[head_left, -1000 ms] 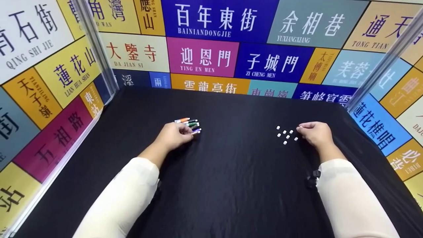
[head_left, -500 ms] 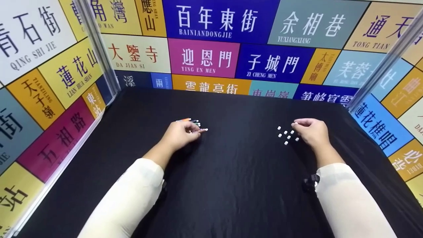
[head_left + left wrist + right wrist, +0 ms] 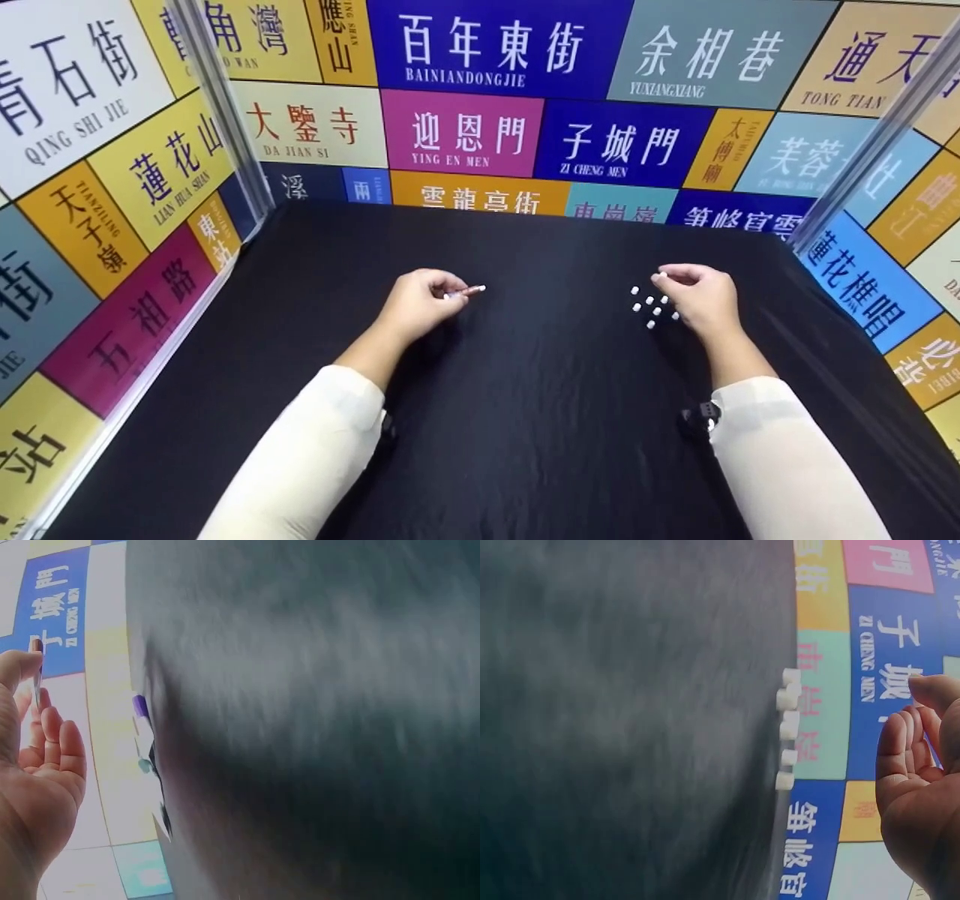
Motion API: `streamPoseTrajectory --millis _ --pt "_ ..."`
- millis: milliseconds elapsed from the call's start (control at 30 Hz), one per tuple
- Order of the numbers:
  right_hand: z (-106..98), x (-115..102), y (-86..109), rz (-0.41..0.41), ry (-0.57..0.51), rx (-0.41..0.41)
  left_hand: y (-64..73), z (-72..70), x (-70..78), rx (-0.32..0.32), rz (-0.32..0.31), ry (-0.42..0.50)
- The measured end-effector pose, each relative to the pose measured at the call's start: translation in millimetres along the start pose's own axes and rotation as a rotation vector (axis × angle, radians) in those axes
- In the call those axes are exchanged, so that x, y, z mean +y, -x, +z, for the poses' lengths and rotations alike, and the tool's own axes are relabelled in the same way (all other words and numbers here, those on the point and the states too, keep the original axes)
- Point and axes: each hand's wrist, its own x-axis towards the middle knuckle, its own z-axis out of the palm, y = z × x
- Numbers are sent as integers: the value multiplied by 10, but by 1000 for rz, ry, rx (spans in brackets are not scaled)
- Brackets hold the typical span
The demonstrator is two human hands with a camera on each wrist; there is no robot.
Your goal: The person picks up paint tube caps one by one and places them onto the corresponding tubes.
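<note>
My left hand [image 3: 427,306] pinches a slim brown-red marker [image 3: 472,290] with a white end, raised above the black cloth and pointing right. In the left wrist view the marker [image 3: 37,664] stands between thumb and forefinger, the other fingers loosely bent. More markers, including one with a purple end [image 3: 139,706], lie on the cloth below; in the head view this hand hides them. At the right, my right hand [image 3: 703,298] holds a small white block [image 3: 661,276] between thumb and forefinger. Several similar white blocks [image 3: 650,301] lie scattered just left of and below its fingertips.
A black cloth [image 3: 525,390] covers the table. Panels with coloured street-name signs [image 3: 461,131] rise behind it and along both sides, joined by clear corner strips [image 3: 232,112].
My left hand has lifted the brown-red marker from the group and moved it right and slightly up. The right hand has shifted a little left and up with its white block.
</note>
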Motion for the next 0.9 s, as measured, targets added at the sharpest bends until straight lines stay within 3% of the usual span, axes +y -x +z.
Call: streamPoseTrajectory --millis 500,900 --pt "151 -273 168 -36 -55 37 56 92 118 53 34 42" --pt "182 -376 263 -80 -116 39 86 153 179 104 106 78"
